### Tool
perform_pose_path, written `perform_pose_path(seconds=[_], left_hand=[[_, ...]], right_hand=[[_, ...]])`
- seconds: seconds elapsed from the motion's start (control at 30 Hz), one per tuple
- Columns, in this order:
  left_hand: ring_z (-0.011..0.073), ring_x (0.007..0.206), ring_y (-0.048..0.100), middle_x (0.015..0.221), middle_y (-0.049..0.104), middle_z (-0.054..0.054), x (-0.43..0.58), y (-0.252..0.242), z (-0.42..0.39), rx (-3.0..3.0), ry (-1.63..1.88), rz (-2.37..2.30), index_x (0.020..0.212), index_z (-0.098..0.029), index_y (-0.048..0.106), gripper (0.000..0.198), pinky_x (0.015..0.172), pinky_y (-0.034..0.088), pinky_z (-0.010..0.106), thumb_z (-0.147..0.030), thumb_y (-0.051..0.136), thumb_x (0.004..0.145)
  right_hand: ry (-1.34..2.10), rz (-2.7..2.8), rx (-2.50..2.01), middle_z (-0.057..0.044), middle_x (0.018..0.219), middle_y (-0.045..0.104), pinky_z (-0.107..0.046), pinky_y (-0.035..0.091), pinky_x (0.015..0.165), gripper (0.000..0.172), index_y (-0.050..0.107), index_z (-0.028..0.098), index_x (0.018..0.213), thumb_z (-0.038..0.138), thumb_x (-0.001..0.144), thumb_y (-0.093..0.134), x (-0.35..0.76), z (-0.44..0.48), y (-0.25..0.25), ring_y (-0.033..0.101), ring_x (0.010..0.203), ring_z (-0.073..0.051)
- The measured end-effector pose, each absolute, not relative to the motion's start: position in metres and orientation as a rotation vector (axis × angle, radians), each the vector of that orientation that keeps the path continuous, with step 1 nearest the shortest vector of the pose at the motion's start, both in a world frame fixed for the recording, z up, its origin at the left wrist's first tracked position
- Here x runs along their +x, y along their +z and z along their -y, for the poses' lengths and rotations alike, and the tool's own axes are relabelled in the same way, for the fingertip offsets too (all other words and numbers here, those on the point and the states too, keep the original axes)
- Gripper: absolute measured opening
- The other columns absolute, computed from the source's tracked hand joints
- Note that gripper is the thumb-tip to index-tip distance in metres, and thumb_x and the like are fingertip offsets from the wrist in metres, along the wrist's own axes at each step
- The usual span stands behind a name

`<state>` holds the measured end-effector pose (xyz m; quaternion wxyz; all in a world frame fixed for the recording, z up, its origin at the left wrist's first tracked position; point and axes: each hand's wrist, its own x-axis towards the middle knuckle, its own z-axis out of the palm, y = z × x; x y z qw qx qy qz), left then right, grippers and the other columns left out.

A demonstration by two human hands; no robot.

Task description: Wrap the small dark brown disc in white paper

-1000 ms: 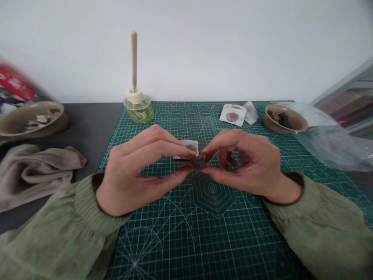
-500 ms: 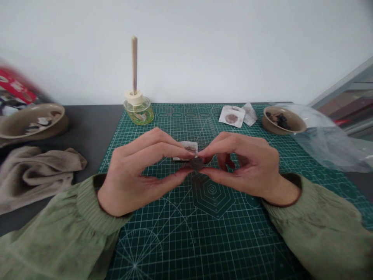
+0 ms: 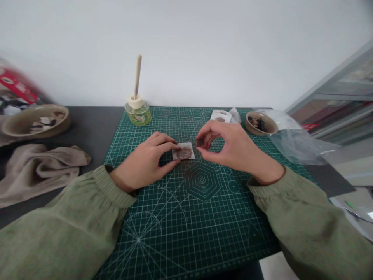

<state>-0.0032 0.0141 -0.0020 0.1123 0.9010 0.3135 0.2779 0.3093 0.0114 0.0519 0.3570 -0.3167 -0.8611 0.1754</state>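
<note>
My right hand hangs just above the mat, thumb and fingertips pinching a small dark coin-like disc seen nearly edge-on. To its left lies a small white square of paper or cloth with a brown round stain. My left hand rests at the left edge of this stained square, thumb and index finger apart and touching it or the mat beside it. Both lie over a green cutting mat with white grid lines.
At the back stands a diffuser bottle with a stick. More stained white squares lie near a brown bowl of dark pieces and a clear plastic bag. On the left are another bowl and a crumpled cloth.
My left hand has let go of the dark disc and moved down to the stained square. My right hand has drawn the disc away, rightward and up. The view has shifted.
</note>
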Motion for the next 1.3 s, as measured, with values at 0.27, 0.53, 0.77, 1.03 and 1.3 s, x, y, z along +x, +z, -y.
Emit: perform_pose_path(seconds=[0.27, 0.53, 0.77, 1.03, 1.3], left_hand=[[0.0361, 0.134, 0.082, 0.14, 0.089, 0.014, -0.003, 0.0, -0.011, 2.608, 0.788, -0.922, 0.141, -0.022, 0.087, 0.031, 0.123, 0.071, 0.055, -0.044, 0.078, 0.121], [0.0354, 0.138, 0.085, 0.146, 0.09, 0.014, -0.003, 0.003, -0.007, 2.651, 0.772, -0.92, 0.141, -0.02, 0.09, 0.036, 0.124, 0.071, 0.052, -0.046, 0.069, 0.128], [0.036, 0.144, 0.087, 0.148, 0.093, 0.011, -0.002, 0.004, -0.006, 2.615, 0.772, -0.958, 0.144, -0.026, 0.091, 0.032, 0.134, 0.069, 0.054, -0.044, 0.071, 0.126], [0.0361, 0.146, 0.089, 0.151, 0.094, 0.006, -0.003, 0.006, -0.005, 2.614, 0.763, -0.975, 0.14, -0.032, 0.095, 0.034, 0.138, 0.069, 0.058, -0.051, 0.072, 0.125], [0.0363, 0.154, 0.087, 0.16, 0.09, -0.003, -0.005, 0.01, -0.005, 2.591, 0.676, -1.053, 0.145, -0.04, 0.095, 0.036, 0.142, 0.068, 0.054, -0.057, 0.071, 0.124]], right_hand=[[0.425, 2.496, -0.83, -0.005, 0.098, 0.078, -0.033, 0.049, 0.075, 0.01, 0.086, 0.013, 0.112, 0.009, 0.104, 0.081, 0.29, -0.02, 0.03, 0.065, 0.076, -0.018], [0.458, 2.407, -0.778, -0.003, 0.1, 0.08, -0.032, 0.043, 0.071, 0.012, 0.087, 0.015, 0.118, 0.022, 0.108, 0.086, 0.301, -0.025, 0.018, 0.057, 0.071, -0.016], [0.465, 2.425, -0.831, -0.003, 0.1, 0.081, -0.032, 0.045, 0.075, 0.012, 0.088, 0.017, 0.116, 0.024, 0.108, 0.086, 0.296, -0.025, 0.015, 0.056, 0.072, -0.016], [0.484, 2.41, -0.904, -0.002, 0.094, 0.079, -0.036, 0.048, 0.082, 0.011, 0.089, 0.018, 0.11, 0.029, 0.107, 0.088, 0.293, -0.026, 0.016, 0.061, 0.076, -0.018], [0.493, 2.425, -0.93, -0.003, 0.093, 0.079, -0.038, 0.05, 0.085, 0.009, 0.088, 0.019, 0.109, 0.027, 0.104, 0.088, 0.291, -0.025, 0.017, 0.067, 0.081, -0.02]])
